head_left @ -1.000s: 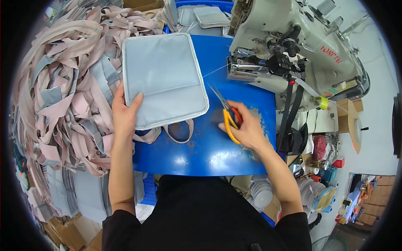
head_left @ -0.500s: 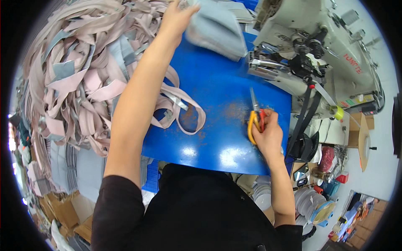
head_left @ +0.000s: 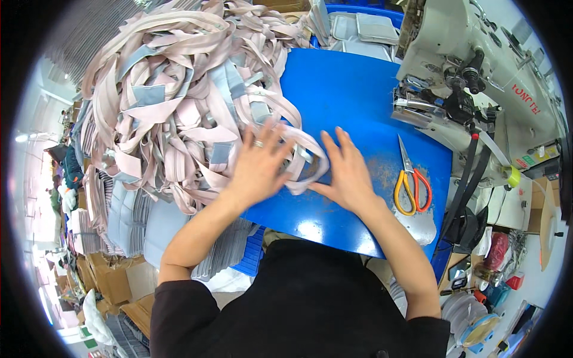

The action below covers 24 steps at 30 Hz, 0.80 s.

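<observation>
My left hand (head_left: 259, 166) lies with spread fingers on the near right edge of a big heap of pale pink and grey fabric strips (head_left: 182, 30), some showing what look like zippers. My right hand (head_left: 349, 173) is open over the blue tabletop (head_left: 346, 83), thumb pointing left. Between the two hands a looped pink strip (head_left: 322, 161) curves out from the heap; my fingertips are close to it, but whether they touch it I cannot tell. To the right of my right hand, scissors (head_left: 408, 172) with one yellow and one red handle lie on the table, blades pointing away.
A white sewing machine (head_left: 507, 65) stands at the right, black straps hanging from it. Grey padded pieces (head_left: 377, 28) lie in a blue bin beyond the table. Stacked grey-blue panels (head_left: 128, 221) and cardboard boxes (head_left: 107, 280) are at the lower left.
The grey fabric piece has left my left hand, which has come back to the heap. My right hand has put the scissors down and moved left. The view has shifted.
</observation>
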### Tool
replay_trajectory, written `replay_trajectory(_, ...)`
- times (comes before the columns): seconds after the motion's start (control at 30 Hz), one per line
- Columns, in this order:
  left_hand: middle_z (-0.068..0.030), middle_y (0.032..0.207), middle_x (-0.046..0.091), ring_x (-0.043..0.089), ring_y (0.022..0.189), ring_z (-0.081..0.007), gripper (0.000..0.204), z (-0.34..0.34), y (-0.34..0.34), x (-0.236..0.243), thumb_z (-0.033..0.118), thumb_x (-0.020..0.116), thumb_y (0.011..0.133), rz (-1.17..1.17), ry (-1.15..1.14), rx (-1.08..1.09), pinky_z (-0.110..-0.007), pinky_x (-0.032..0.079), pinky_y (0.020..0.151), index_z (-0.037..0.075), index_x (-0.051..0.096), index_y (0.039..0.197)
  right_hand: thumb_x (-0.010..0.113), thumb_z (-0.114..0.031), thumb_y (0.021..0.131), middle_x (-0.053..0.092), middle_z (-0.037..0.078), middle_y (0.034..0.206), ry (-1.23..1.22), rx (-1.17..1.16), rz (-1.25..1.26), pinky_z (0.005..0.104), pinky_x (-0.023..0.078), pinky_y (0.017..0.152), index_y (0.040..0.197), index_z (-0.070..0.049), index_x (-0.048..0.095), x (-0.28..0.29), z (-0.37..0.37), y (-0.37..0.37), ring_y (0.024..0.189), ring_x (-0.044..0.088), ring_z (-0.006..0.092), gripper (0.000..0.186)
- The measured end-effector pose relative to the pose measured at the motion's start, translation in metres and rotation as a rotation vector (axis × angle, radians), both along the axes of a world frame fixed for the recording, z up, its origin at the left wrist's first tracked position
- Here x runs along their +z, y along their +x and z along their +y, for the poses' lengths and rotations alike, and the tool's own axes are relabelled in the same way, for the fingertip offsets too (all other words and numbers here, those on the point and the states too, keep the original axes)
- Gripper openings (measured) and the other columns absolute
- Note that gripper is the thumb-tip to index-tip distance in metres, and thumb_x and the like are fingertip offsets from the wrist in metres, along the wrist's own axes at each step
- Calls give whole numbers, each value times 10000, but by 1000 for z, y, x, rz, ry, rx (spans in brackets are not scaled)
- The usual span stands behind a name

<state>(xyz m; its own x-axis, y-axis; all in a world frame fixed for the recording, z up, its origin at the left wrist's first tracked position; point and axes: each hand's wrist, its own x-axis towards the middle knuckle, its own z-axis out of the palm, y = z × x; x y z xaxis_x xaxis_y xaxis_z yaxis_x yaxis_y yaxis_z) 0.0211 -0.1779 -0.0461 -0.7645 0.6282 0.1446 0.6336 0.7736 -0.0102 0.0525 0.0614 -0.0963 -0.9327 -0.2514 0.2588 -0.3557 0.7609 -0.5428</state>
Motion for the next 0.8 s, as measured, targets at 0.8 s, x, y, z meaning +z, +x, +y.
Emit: replay_trajectory(0.8, -286, 1584, 401, 298, 1542, -428, 601, -129, -52, -80, 141, 706, 878, -165, 311, 151, -485, 313, 1254, -68, 534, 1415, 539, 97, 835, 412, 333, 1550, -112, 294, -84, 491, 458, 1114, 1563, 54, 282, -46, -175, -134, 1383, 468, 493, 773)
